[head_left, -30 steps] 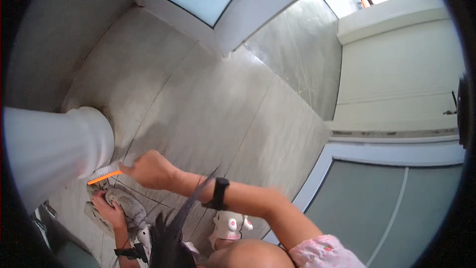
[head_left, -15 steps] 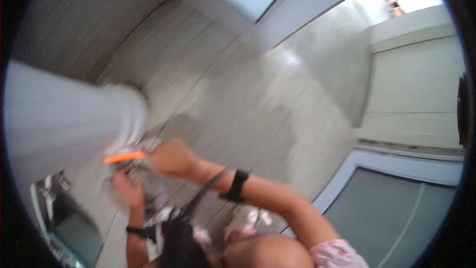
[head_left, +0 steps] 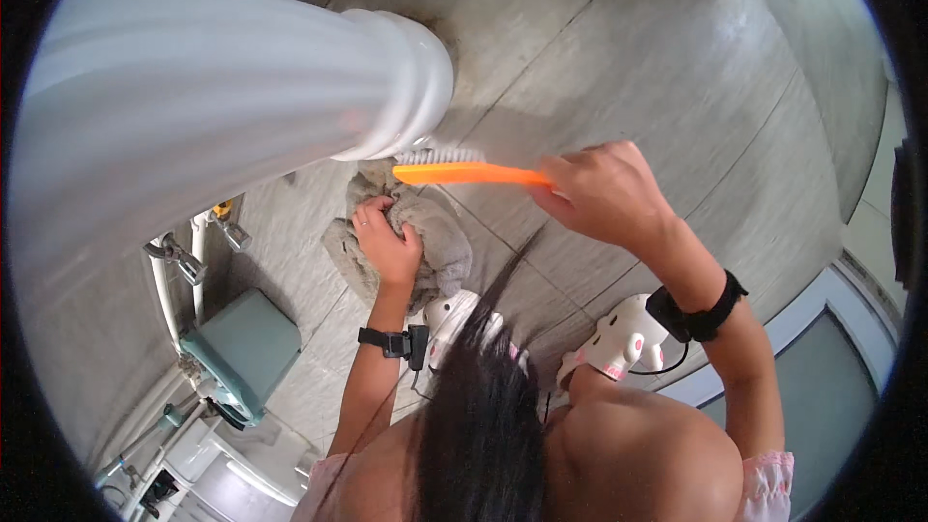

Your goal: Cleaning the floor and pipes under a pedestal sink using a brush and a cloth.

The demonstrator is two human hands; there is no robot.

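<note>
Watching remotely, I judge scrubbing underway: right hand [head_left: 607, 188] wrapped round orange brush [head_left: 464, 173], left hand [head_left: 389, 247] half-spread on grey cloth [head_left: 442, 237]; next needs bristles [head_left: 443, 156] meeting white pedestal [head_left: 290, 68].

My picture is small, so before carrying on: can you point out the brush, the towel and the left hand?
Brush [head_left: 454, 173]: head view, on its orange back.
Towel [head_left: 440, 234]: head view, on its bunched grey folds.
Left hand [head_left: 389, 249]: head view, on its back.

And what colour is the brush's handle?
Orange; the handle shows best in the head view.
</note>
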